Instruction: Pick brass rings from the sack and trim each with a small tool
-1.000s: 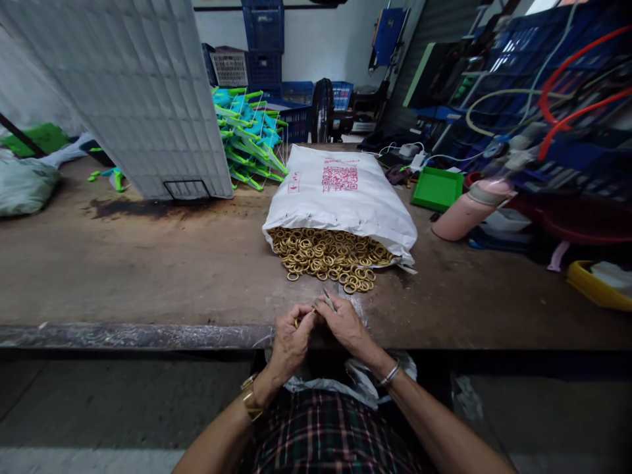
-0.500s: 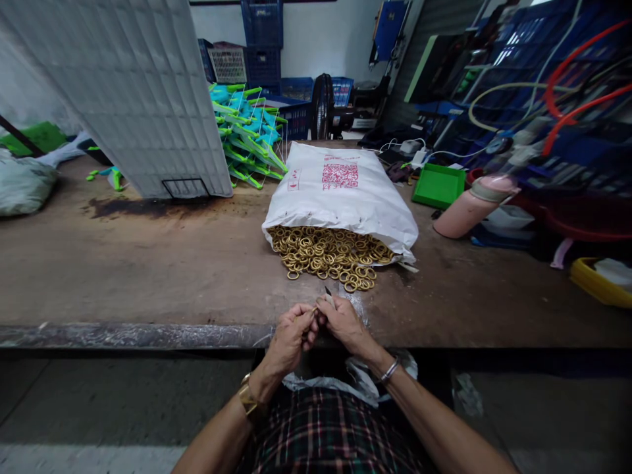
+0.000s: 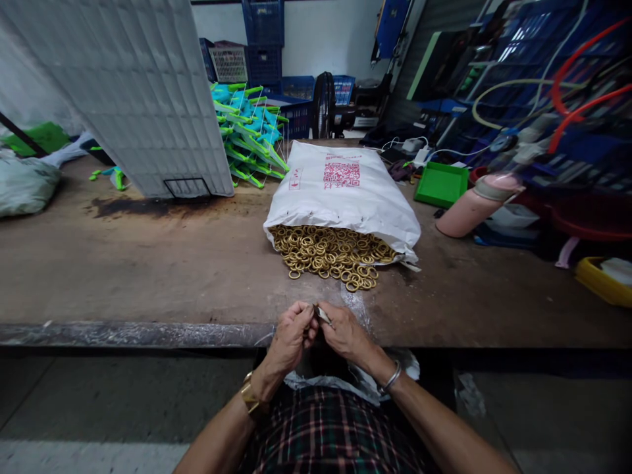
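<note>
My left hand (image 3: pixel 292 331) is closed in a pinch at the table's front edge. A gold-coloured ring is in its fingertips, mostly hidden now. My right hand (image 3: pixel 345 330) is closed round a small knife (image 3: pixel 323 316) with a pale handle. Its dark blade points left and meets the left fingertips. Just beyond my hands, a heap of gold-coloured rings (image 3: pixel 320 253) spills from the open mouth of a white sack (image 3: pixel 306 191) with red print. A few rings lie loose on the brown table (image 3: pixel 197 270).
A white ribbed panel (image 3: pixel 162 112) leans up at the left. Behind it are green and blue plastic parts (image 3: pixel 254 131). On the right stand a green tray (image 3: pixel 442 184), a pink bottle (image 3: pixel 464 210) and a yellow container (image 3: pixel 605 283). A pale bag (image 3: pixel 27 184) lies far left.
My right hand has turned the knife, so its blade swings from pointing up and away to the left fingertips. The left hand stays nearly in place. The heap and the sack look unchanged.
</note>
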Available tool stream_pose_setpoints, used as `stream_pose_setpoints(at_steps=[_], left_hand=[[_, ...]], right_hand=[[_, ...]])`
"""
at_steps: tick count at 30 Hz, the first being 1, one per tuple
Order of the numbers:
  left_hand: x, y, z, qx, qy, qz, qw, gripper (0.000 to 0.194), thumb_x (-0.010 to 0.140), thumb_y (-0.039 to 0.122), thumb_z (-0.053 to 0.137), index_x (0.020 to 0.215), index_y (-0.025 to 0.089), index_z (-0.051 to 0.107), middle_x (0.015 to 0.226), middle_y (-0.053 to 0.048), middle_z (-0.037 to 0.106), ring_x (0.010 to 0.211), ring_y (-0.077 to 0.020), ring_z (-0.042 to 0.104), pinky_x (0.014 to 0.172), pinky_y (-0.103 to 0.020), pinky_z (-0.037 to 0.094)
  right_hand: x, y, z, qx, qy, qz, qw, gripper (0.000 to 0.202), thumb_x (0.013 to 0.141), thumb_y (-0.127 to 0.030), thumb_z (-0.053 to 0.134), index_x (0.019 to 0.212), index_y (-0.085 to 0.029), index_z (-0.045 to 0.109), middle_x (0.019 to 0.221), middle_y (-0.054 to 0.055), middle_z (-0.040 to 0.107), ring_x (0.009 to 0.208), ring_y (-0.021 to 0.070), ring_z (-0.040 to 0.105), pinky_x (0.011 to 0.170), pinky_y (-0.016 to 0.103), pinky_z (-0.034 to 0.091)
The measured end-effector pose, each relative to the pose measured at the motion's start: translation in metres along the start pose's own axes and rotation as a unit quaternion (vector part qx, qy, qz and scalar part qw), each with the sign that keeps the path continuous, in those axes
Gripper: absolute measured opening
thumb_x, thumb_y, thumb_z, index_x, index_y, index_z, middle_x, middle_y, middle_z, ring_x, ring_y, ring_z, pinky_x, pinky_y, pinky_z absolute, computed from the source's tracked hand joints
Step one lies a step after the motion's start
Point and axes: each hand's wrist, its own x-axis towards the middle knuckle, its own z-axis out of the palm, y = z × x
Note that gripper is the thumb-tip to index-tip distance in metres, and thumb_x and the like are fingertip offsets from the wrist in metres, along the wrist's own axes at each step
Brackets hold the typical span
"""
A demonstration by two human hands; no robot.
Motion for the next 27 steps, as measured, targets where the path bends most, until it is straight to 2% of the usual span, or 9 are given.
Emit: stream_pose_setpoints(at_steps=[5, 15, 27], left_hand=[[0.0012, -0.0012, -0.0014, 0.031, 0.005, 0.009, 0.999, 0.031, 0.074, 0.046, 0.056, 0.074, 0.016, 0.046, 0.058, 0.004, 0.048, 0.042, -0.0029, 0.038, 0.037, -0.014, 0.023], [0.0003, -0.0005, -0.0033, 0.027, -0.015, 0.010, 0.999, 0.029, 0.073, 0.044, 0.056, 0.076, 0.016, 0.050, 0.062, 0.003, 0.051, 0.043, -0.0034, 0.039, 0.036, -0.015, 0.024], [0.0011, -0.0041, -0.0071, 0.082, 0.009, 0.016, 0.996, 0.029, 0.074, 0.045, 0.053, 0.076, 0.017, 0.047, 0.057, 0.005, 0.047, 0.041, -0.0035, 0.039, 0.037, -0.014, 0.025]], right_hand=[[-0.0002, -0.0019, -0.0007, -0.063, -0.015, 0.007, 0.998, 0.018, 0.068, -0.009, 0.038, 0.075, -0.017, 0.052, 0.059, 0.000, 0.053, 0.052, 0.0106, 0.040, 0.053, 0.022, 0.026], [-0.0005, -0.0009, -0.0014, -0.081, -0.023, 0.020, 0.996, 0.020, 0.070, -0.010, 0.037, 0.078, -0.017, 0.053, 0.062, 0.001, 0.056, 0.054, 0.0114, 0.044, 0.054, 0.022, 0.026], [-0.0019, -0.0054, -0.0056, -0.146, -0.033, -0.017, 0.989, 0.026, 0.070, -0.009, 0.037, 0.087, -0.016, 0.055, 0.068, 0.004, 0.062, 0.056, 0.0127, 0.049, 0.055, 0.023, 0.027]])
